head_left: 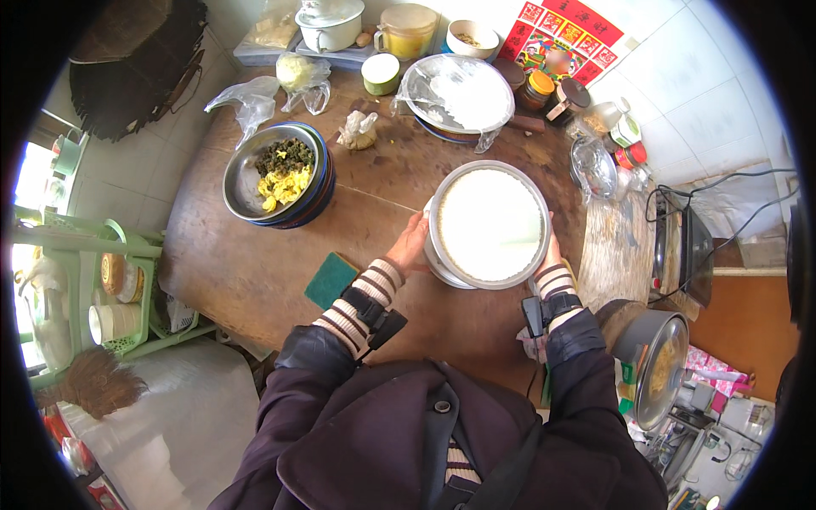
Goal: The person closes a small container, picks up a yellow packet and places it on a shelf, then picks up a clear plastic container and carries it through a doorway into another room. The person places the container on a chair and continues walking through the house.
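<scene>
Likely weighty and smooth-sided, the round pot of white contents is over the wooden table, clasped from opposite sides by left hand and right hand — a level, two-sided hold suits it best.

Printed characters stand on a red poster at the far right, on the pale tiled wall. A row of dark characters runs along its top band; below, small square panels carry further characters in white and red around a colourful picture. A white-and-green container to the right bears a label, its print too small to read.
</scene>
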A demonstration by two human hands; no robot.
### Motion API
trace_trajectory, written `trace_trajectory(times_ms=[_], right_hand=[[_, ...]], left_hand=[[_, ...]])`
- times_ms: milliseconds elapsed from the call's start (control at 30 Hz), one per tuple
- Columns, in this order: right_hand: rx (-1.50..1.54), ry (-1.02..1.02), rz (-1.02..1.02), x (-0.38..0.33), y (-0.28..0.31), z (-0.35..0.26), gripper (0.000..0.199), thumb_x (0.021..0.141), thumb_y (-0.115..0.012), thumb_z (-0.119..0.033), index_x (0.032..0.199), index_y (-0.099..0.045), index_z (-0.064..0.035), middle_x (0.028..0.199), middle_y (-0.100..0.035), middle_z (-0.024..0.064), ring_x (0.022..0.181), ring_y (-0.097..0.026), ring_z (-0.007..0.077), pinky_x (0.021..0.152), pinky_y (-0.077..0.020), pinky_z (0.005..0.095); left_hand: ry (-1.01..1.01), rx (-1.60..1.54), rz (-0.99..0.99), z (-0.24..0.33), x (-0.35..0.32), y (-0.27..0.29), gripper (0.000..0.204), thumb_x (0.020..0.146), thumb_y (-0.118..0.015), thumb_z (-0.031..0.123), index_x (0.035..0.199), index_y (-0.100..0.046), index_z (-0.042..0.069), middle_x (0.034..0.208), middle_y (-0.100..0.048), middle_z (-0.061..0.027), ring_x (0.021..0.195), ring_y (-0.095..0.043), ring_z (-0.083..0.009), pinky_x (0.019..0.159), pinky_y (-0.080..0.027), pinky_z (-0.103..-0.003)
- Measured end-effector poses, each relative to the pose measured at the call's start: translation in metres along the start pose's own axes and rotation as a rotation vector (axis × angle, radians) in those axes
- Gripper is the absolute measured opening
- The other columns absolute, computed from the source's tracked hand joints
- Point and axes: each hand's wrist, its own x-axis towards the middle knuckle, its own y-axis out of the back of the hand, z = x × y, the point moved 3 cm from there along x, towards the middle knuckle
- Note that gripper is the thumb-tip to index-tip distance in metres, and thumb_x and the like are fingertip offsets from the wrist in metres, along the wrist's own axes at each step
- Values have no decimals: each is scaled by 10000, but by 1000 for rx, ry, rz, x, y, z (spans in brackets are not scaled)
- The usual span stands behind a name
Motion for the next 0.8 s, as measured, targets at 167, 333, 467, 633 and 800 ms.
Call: trace_trajectory(times_ms=[167, 333, 467, 633, 800], right_hand=[[16, 31, -38, -11, -2, 22, 684, 832, -438, -596, 1266, -440, -67, 1239, -499, 108, 1111, -491, 247, 945, -401, 382], [41, 60, -50, -25, -6, 36, 629, 864, -411, -559, 1257, -449, -70, 1229, -507, 93, 1111, -491, 227, 943, -402, 363], [66, 76, -19, -31, -10, 44, 614, 876, -396, -547, 1268, -438, -76, 1246, -493, 90, 1131, -475, 223, 949, -399, 363], [7, 88, -76, -27, -1, 48, 651, 876, -349, -578, 1286, -418, -78, 1269, -475, 98, 1159, -454, 230, 972, -377, 361], [-150, 126, -13, -15, 33, 41, 759, 843, -296, -661, 1307, -386, -67, 1317, -441, 54, 1204, -407, 227, 1031, -285, 378]], left_hand=[[-34, -12, -19, -2, -17, 14, 713, 852, -295, 642, 1391, -141, 200, 1402, -254, -126, 1219, -336, -410, 886, -296, -675], [-32, 6, -28, -5, -25, 22, 811, 799, -288, 716, 1390, -145, 180, 1408, -244, -142, 1225, -324, -420, 874, -305, -675], [-38, 12, -14, -6, -21, 26, 804, 805, -268, 715, 1394, -170, 177, 1424, -219, -142, 1247, -292, -426, 892, -276, -680], [-23, 10, 24, -6, -22, 27, 784, 818, -242, 705, 1389, -236, 167, 1435, -215, -134, 1255, -279, -429, 910, -256, -674], [-212, 233, 201, 0, -65, 27, 651, 883, -291, 571, 1329, -348, 100, 1276, -439, -142, 1158, -425, -292, 777, -492, -453]])
